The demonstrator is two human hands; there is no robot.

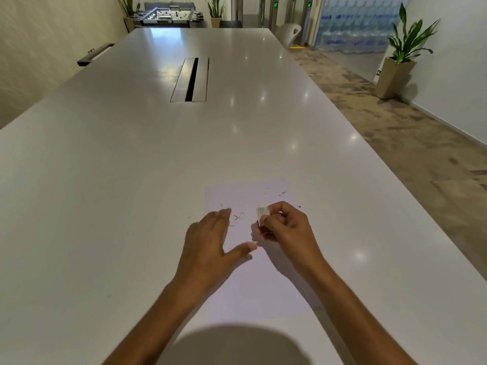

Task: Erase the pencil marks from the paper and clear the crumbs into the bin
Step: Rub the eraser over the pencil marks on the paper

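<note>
between my right hand's [284, 227] thumb and curled fingers i pinch the eraser [262, 213], just above the paper [263, 285]. at nine o'clock my left hand [210, 241] presses flat, fingers straight. dark crumbs [238, 216] scatter toward twelve on the white table [131, 180].

long white table [158, 154]; potted plant [403, 48]; patterned carpet [395, 122]
</note>
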